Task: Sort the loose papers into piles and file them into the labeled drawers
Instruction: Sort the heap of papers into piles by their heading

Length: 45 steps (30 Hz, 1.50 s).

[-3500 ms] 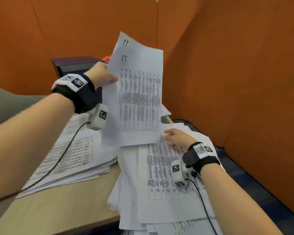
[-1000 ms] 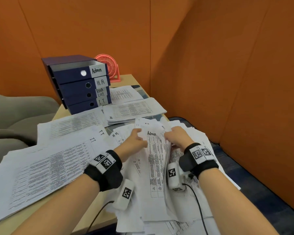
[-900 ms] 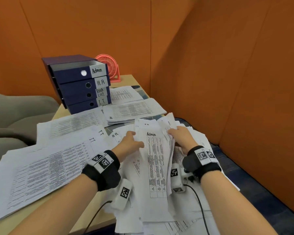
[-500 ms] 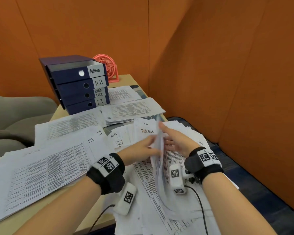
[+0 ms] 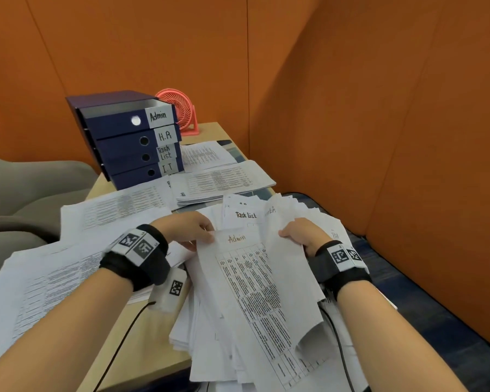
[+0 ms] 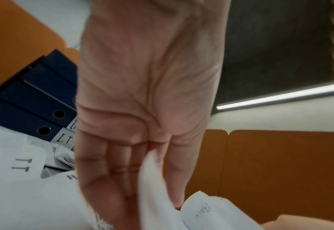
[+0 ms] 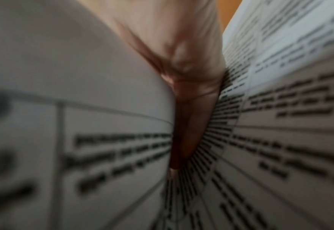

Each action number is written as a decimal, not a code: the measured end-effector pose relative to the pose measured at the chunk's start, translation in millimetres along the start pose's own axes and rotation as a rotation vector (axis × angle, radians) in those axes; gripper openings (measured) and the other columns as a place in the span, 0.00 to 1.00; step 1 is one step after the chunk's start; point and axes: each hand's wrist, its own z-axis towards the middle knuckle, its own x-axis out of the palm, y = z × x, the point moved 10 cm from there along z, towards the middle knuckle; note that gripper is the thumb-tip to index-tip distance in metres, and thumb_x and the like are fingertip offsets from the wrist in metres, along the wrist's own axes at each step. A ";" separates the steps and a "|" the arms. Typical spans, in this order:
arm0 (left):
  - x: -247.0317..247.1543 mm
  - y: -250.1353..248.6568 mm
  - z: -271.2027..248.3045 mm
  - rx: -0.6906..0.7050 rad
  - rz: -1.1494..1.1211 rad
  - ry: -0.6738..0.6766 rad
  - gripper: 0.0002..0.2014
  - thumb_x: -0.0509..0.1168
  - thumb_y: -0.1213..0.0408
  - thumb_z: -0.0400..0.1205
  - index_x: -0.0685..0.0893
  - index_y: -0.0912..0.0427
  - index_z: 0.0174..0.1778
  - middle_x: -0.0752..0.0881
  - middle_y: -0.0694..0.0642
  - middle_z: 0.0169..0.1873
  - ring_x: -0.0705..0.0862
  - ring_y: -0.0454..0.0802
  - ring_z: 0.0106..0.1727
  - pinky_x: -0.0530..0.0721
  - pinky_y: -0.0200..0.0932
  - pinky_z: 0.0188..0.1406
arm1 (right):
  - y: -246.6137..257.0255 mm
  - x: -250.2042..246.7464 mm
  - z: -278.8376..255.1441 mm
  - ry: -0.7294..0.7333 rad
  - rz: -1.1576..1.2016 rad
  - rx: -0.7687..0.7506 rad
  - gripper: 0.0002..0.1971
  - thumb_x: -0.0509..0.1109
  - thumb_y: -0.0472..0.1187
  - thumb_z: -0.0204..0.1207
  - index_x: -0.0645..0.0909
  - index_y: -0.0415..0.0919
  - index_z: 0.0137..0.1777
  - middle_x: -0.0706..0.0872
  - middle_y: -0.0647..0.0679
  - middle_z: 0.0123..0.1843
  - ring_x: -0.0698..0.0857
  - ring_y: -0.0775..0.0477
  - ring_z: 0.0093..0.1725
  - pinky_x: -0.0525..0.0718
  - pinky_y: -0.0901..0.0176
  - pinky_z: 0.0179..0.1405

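Observation:
A loose heap of printed papers [image 5: 210,335] hangs over the table's near right corner. On top lies a sheet headed "Admin" [image 5: 246,278]. My left hand [image 5: 198,230] pinches its top left corner; in the left wrist view the paper edge [image 6: 152,186] sits between thumb and fingers [image 6: 107,171]. My right hand [image 5: 294,233] grips a sheet [image 5: 292,292] peeled back to the right, and one of its fingers [image 7: 189,124] lies between two printed pages. A "Task List" sheet [image 5: 245,215] shows just behind. The blue drawer unit [image 5: 119,128], labeled Admin, H.R, Task List, I.T, stands at the back left, top drawer slightly out.
Sorted piles lie on the table: an I.T pile [image 5: 54,278] at the left, one [image 5: 116,205] before the drawers, another [image 5: 224,179] to their right. A pink fan [image 5: 181,111] stands behind. Orange partitions close the back and right; a grey chair [image 5: 26,188] is left.
The I.T sheet my left hand held up now lies on the left pile. In the last second my right hand turned a sheet aside, uncovering the Admin sheet, which my left hand took by its corner.

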 end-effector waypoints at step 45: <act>-19.3 -63.3 7.9 0.129 -0.911 -0.272 0.14 0.60 0.57 0.87 0.81 0.66 0.54 0.86 0.65 0.52 0.87 0.57 0.44 0.89 0.44 0.37 | 100.5 19.7 -52.0 0.031 -0.111 -0.497 0.51 0.76 0.75 0.61 0.65 0.52 0.80 0.77 0.61 0.71 0.79 0.53 0.69 0.80 0.55 0.63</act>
